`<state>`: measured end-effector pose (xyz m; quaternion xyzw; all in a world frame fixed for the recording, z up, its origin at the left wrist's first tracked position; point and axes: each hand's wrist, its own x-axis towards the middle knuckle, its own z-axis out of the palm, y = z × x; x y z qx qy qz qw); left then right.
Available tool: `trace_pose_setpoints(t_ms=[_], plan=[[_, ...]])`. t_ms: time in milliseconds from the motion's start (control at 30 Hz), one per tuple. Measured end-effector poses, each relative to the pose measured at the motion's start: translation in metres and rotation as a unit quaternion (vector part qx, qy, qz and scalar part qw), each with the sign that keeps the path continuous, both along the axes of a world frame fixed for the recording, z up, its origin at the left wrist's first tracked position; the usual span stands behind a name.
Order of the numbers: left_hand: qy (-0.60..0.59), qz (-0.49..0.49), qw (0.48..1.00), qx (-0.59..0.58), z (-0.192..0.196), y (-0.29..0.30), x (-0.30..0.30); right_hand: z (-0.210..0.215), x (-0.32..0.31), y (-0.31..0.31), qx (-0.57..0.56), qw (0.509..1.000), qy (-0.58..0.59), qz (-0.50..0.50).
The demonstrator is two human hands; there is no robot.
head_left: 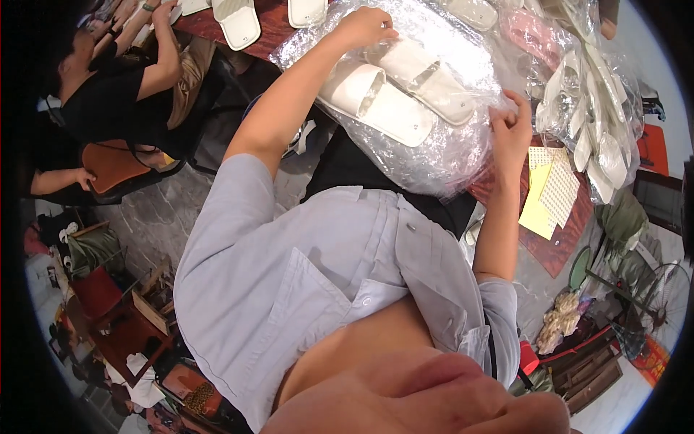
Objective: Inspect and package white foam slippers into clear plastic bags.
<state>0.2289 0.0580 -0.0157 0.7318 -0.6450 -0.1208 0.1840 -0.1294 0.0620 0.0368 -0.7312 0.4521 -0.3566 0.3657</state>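
"When you look at the top middle of the frame, what do you see?"

"I see a clear bag (434, 170), big and shiny. It lies on the dark red tabletop (553, 253), and its low end hangs past the edge. Two white slippers (396, 114) are with it, side by side and a bit slanted. Both toes point down and to the right. I can't tell if both are all the way in."

"And what are the hands doing?"

"The left hand (367, 27) is at the top edge of the bag, just above the slippers. Its fingers are bent, but I can't tell if they pinch the bag. The right hand (512, 129) is on the right side of the bag. Its thumb and finger pinch the thin plastic there."

"What else is near?"

"In the upper right is a heap of more slippers (606, 108), white ones in clear plastic. A pink thing (533, 35) sits next to them, also under plastic. Below the heap lie a yellow paper (536, 201) and a sheet with rows of small marks (561, 189)."

"And the upper left?"

"More white slippers up there on the red top. A person in black (101, 98) sits near, and a stranger's hand (84, 179) touches an orange chair (116, 165)."
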Motion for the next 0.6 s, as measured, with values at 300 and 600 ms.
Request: trace_pose_setpoints(t_ms=[300,600], plan=[[0.149,0.06,0.975,-0.154,0.046,-0.006,-0.006,-0.016,-0.035,-0.001,-0.077,0.993,0.015,-0.084],[0.218,0.14,0.962,-0.09,-0.011,-0.04,-0.031,0.008,-0.02,0.03,-0.386,0.866,0.309,-0.074]])
